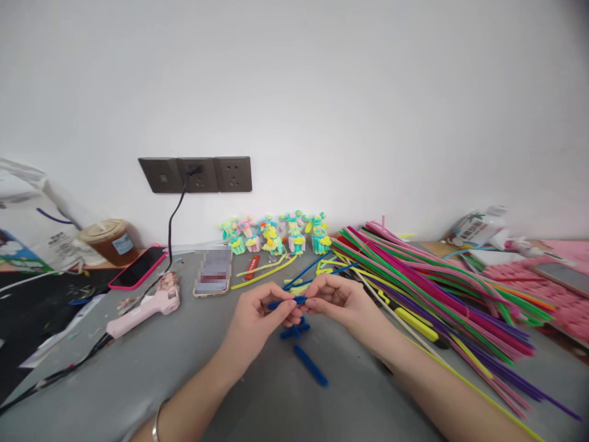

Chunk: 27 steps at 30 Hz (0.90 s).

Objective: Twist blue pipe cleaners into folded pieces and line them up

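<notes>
Between my two hands is a short dark-blue pipe cleaner piece. My left hand pinches it between thumb and fingers. My right hand is closed on its other end, fingertips nearly meeting those of the left. Just below on the grey mat lies a blue pipe cleaner shape with crossing arms, partly hidden by the fingers. Nearer to me rests a straight, thick blue pipe cleaner piece. Behind my hands are loose blue pipe cleaner stems and yellow ones.
Several small pastel pipe cleaner figures stand along the wall. A large bundle of coloured pipe cleaners spreads at right, beside yellow-handled pliers. Leftward are a pink glue gun, its cord, two phones and a drink cup.
</notes>
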### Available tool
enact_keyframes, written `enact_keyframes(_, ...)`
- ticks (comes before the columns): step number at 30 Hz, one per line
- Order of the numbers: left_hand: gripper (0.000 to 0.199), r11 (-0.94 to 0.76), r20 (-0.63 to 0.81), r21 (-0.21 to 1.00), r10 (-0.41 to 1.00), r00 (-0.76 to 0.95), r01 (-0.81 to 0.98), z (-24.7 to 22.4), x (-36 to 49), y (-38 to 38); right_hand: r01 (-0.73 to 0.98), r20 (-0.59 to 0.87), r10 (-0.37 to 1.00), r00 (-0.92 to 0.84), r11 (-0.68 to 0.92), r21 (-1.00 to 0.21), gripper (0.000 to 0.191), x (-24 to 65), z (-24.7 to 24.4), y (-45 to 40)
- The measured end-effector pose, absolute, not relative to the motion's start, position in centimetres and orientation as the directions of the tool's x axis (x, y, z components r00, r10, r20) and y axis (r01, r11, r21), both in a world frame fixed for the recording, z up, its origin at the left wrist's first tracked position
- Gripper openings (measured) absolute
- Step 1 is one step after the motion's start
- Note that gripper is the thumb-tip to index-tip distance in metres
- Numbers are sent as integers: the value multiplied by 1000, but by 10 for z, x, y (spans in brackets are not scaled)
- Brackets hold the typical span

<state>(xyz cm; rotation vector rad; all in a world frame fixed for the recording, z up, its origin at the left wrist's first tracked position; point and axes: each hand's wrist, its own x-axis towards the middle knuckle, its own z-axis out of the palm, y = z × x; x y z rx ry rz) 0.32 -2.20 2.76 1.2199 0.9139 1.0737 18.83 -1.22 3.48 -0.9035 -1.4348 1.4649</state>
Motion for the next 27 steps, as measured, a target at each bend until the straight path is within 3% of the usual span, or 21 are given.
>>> enact_keyframes(6, 28, 73, -30, 987, 957, 288, -140, 31, 4, -23, 151, 383, 868, -316, 444, -883, 7, 186, 33, -18)
enact_keyframes(8, 29, 70, -25, 987, 955, 294, -145, 32, 5, -23, 194, 419, 848, -324, 493, -848, 4, 185, 33, -20)
enact_keyframes(15, 28, 26, 19, 986, 963, 267, -162, 32, 6, -24, 109, 241, 928, -284, 281, -953, 16, 184, 33, -19)
enact_keyframes(20, 26, 55, -3, 985, 953, 302, -165, 32, 4, -24, -19, 100, 916, -390, 101, -995, 24, 188, 39, -17)
enact_keyframes(27, 24, 79, -13, 980, 941, 338, -183, 35, 4, -25, -102, 47, 862, -505, -5, -995, 26, 191, 49, -15)
